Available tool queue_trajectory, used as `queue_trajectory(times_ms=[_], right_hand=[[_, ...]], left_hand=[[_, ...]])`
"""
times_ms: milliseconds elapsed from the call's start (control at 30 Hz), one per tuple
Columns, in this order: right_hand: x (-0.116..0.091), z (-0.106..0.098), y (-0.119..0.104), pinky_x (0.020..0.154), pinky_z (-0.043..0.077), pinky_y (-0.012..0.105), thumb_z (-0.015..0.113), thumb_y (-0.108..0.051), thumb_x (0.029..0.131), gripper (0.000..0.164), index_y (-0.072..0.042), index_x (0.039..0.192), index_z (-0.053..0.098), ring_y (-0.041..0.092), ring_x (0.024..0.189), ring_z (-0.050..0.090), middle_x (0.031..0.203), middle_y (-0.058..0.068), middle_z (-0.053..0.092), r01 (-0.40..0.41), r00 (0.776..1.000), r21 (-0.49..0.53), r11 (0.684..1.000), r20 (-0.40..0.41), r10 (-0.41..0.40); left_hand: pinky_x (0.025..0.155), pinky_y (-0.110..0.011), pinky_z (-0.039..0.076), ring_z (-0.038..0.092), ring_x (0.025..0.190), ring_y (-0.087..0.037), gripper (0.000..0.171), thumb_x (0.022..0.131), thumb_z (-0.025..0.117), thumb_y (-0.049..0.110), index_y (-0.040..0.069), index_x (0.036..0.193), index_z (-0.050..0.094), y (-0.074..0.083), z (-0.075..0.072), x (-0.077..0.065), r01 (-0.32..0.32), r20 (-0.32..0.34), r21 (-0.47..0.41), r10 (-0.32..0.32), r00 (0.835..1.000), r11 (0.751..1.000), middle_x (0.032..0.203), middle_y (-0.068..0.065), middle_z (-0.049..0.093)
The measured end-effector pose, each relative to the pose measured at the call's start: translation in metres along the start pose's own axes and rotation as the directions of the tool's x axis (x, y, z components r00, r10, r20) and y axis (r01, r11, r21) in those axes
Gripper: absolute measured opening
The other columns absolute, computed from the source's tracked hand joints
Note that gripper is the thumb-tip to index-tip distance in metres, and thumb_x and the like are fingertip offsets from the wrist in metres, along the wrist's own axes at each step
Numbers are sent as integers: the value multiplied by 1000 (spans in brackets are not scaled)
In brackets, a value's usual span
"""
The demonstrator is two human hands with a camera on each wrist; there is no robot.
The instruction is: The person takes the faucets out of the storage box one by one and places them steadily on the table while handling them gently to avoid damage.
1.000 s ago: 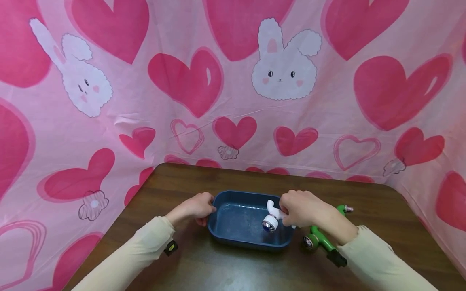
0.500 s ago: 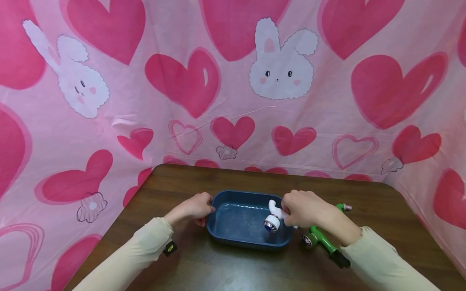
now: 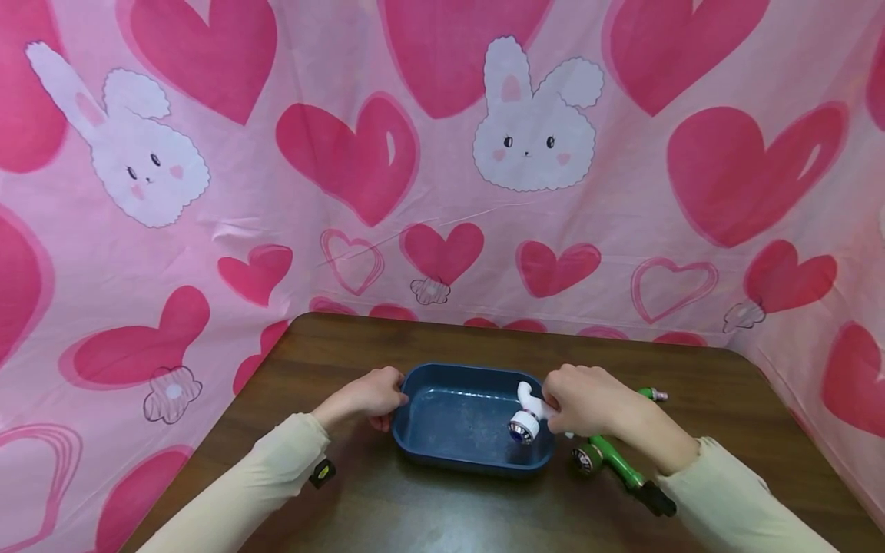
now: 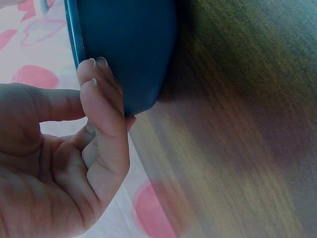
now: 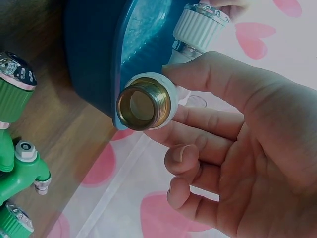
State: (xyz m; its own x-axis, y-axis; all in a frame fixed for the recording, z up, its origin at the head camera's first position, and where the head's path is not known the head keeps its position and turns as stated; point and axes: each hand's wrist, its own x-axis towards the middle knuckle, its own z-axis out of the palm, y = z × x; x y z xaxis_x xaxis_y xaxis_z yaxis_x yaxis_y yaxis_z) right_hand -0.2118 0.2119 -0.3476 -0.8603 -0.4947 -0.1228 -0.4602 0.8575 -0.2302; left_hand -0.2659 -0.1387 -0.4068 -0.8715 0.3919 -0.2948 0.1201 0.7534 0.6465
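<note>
A white plastic tap (image 3: 529,405) with a ribbed, chrome-capped knob hangs over the right side of a dark blue basin (image 3: 477,464). My right hand (image 3: 588,398) grips the tap, thumb on one side and fingers on the other. In the right wrist view, the tap's threaded brass end (image 5: 143,106) points towards the camera beside the basin rim. My left hand (image 3: 366,393) pinches the basin's left end between thumb and fingers. In the left wrist view, its fingertips press against the basin's outer wall (image 4: 126,49). Part of the tap is hidden by my right hand.
A green tap (image 3: 617,459) with a dark end lies on the wooden table (image 3: 387,507) right of the basin, partly under my right forearm. Its green parts (image 5: 20,183) show in the right wrist view. A pink heart-patterned cloth (image 3: 442,184) hangs behind the table.
My right hand has shifted slightly to the right with the white tap, towards the basin's right rim. My left hand keeps its hold on the basin, which stays nearly in place.
</note>
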Motion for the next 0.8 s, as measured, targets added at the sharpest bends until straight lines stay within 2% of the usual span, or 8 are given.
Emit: queue_trajectory(times_ms=[333, 633, 800], right_hand=[[-6, 4, 3, 53, 44, 26, 89, -22, 82, 30, -25, 71, 61, 10, 60, 49, 64, -8, 50, 3, 1000, 7, 1000, -17, -3], [-11, 6, 5, 50, 37, 25, 88, -23, 82, 34, -24, 66, 58, 11, 56, 45, 60, -7, 45, -18, 1000, 9, 1000, -13, 18], [-14, 6, 6, 49, 36, 26, 88, -22, 82, 34, -23, 66, 59, 11, 55, 44, 59, -7, 45, -31, 999, 12, 999, -8, 31]], left_hand=[[47, -32, 59, 62, 45, -18, 13, 105, 61, 3, -6, 113, 66, -1, 2, -1, -3, -13, -22, 3, 1000, 1000, 60, -13, 63], [47, -31, 58, 62, 44, -17, 15, 105, 61, 4, -6, 115, 65, -2, 2, 0, 11, -8, -22, -12, 1000, 1000, 60, -12, 63], [47, -32, 59, 62, 45, -18, 13, 105, 62, 3, -6, 113, 66, -1, 2, -1, -1, -18, -38, 1, 1000, 999, 62, -13, 63]])
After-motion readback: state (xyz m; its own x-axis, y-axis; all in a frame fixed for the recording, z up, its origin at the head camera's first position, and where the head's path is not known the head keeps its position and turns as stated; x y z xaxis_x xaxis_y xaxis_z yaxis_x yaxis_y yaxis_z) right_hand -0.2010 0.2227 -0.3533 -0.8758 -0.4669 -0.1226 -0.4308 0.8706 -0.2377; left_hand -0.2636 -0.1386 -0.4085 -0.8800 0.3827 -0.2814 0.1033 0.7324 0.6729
